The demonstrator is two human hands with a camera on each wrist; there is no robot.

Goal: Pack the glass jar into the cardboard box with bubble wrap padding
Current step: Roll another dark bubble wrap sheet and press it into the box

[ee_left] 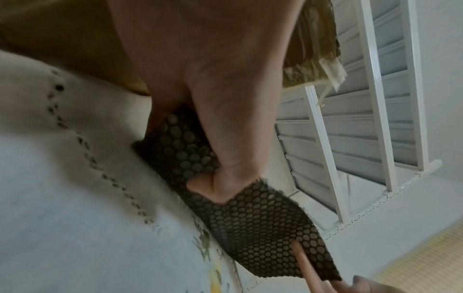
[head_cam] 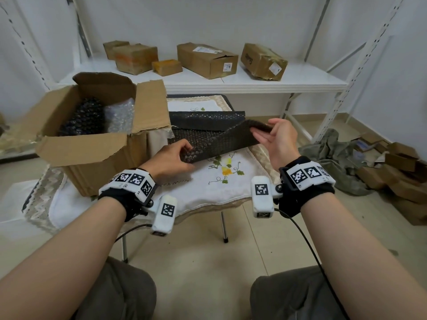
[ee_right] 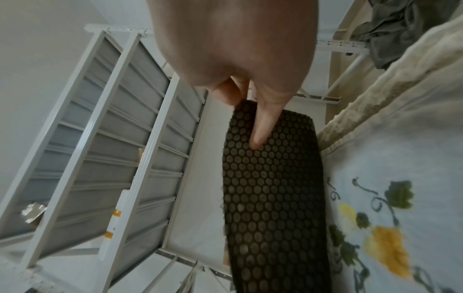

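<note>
While the left hand point(head_cam: 172, 157) pinches one corner and the right hand point(head_cam: 276, 140) pinches the opposite edge, the black bubble wrap sheet point(head_cam: 215, 140) curls upward, round cells visible.

The bubble wrap sheet point(head_cam: 215, 139) is black with a regular grid of round bubbles. The cardboard box point(head_cam: 92, 153) is plain brown. The tablecloth point(head_cam: 221, 188) is white, embroidered with green leaves and yellow-orange flowers, with a beige patterned border.

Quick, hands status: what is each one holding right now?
Left hand: pinching the near corner of the black bubble wrap sheet.
Right hand: pinching the same sheet's raised far corner.
</note>
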